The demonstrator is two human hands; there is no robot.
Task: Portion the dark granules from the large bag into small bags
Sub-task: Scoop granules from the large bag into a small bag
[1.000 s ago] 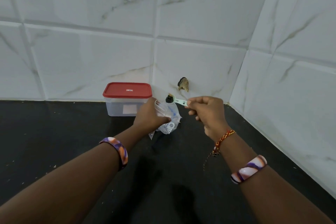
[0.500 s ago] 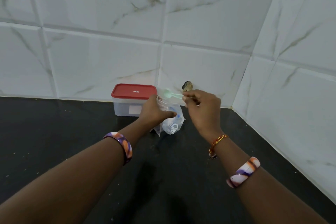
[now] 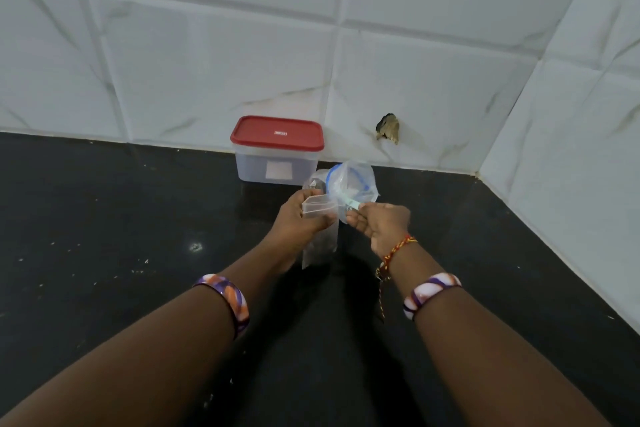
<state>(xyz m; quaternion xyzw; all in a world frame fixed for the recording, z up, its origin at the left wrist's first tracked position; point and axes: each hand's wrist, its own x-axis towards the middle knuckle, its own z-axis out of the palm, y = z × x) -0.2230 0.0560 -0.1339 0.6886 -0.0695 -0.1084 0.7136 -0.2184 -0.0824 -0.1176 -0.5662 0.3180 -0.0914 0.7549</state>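
Observation:
My left hand (image 3: 299,218) grips a small clear bag (image 3: 320,236) by its open top; the bag hangs down over the black counter. Right behind it stands the large clear bag (image 3: 353,184) with a blue zip rim, its mouth open. My right hand (image 3: 379,224) pinches the handle of a pale green spoon (image 3: 350,203), whose bowl reaches into the large bag. Dark granules are hard to make out through the plastic.
A clear plastic box with a red lid (image 3: 277,149) stands against the tiled wall behind the bags. A broken hole (image 3: 388,128) marks the wall tile. The black counter (image 3: 138,253) carries small pale specks; the wall corner closes in on the right.
The spoon has come down from above the small bag, where it held dark granules, and now points into the large bag. Both hands have dropped lower. The small bag now hangs longer.

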